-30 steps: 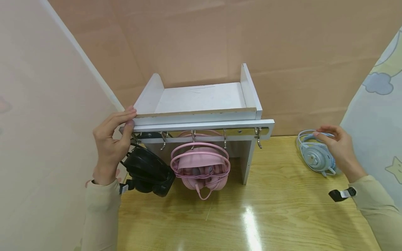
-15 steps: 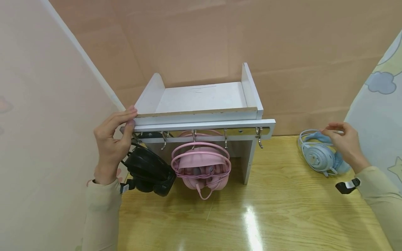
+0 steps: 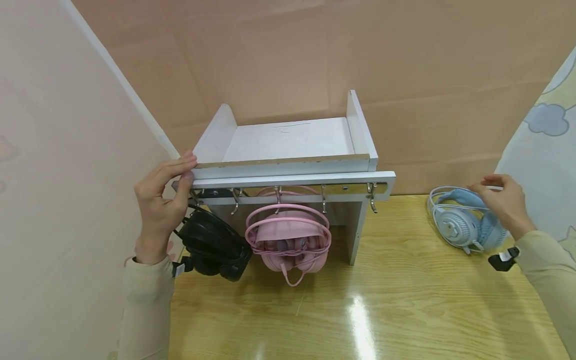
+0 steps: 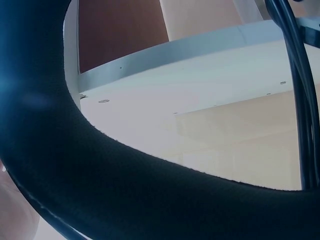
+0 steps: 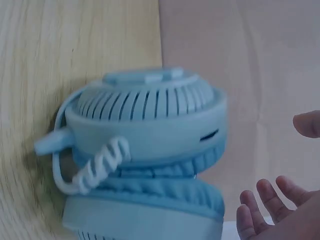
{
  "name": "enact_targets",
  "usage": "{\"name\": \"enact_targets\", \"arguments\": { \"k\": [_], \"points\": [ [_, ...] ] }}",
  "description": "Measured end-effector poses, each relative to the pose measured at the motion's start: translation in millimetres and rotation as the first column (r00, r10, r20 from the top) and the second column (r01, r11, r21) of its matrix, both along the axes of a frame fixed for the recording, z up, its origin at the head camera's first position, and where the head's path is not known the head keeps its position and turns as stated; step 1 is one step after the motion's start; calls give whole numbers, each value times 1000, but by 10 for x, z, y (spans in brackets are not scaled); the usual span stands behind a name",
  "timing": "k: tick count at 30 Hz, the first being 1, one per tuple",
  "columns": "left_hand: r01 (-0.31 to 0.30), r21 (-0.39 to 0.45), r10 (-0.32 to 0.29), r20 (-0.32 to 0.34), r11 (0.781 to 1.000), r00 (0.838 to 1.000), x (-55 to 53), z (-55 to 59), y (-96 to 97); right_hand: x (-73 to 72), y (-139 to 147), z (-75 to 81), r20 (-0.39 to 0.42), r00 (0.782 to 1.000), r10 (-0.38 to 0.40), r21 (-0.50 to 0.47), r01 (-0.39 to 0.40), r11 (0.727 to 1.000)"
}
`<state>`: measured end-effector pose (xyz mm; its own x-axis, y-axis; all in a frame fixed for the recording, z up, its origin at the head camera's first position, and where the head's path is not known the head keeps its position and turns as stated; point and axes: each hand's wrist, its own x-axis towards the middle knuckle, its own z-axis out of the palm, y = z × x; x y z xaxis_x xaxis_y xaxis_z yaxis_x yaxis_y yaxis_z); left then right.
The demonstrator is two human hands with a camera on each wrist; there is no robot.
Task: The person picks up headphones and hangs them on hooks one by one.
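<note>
With fingers over the top and thumb at the front, my left hand (image 3: 164,202) grips the left front corner of a white shelf (image 3: 288,142). A rail of metal hooks (image 3: 297,180) runs along the shelf's front. Black headphones (image 3: 211,242) hang below that hand; their dark band (image 4: 100,160) fills much of the left wrist view. Pink headphones (image 3: 290,230) hang from a middle hook, cable bundled. On the right, light-blue headphones (image 3: 452,227) lie on the table. My right hand (image 3: 506,202) hovers beside their band, thumb apart from the fingers, holding nothing.
The wood-grain table (image 3: 396,300) extends in front of the shelf. Brown paper (image 3: 292,55) covers the back, and pale patterned walls close in the left and right sides. A bare hook (image 3: 372,197) sits at the rail's right end.
My right hand has drawn back slightly to the right, uncovering more of the light-blue headphones. My left hand and the hanging headphones stay in place.
</note>
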<state>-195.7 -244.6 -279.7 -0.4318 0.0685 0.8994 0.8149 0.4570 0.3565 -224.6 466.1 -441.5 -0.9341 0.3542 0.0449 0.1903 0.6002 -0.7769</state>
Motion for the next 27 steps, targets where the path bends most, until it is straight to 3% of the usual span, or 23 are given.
{"name": "enact_targets", "arguments": {
  "k": [6, 13, 20, 27],
  "points": [
    [15, 3, -15, -6, 1000, 1000, 32, 22, 28, -59, 127, -87, 97, 995, 18, 160, -34, 987],
    [9, 3, -9, -10, 1000, 1000, 65, 38, 31, -130, 251, -220, 157, 984, 79, 193, -109, 975],
    [7, -5, -7, -10, 1000, 1000, 20, 25, 21, -127, 380, -307, 246, 965, 91, 198, -142, 970],
    [4, -8, -4, -7, 1000, 1000, -56, -39, -34, -125, 512, -413, 360, 928, 97, 157, -163, 974]
  ]
}}
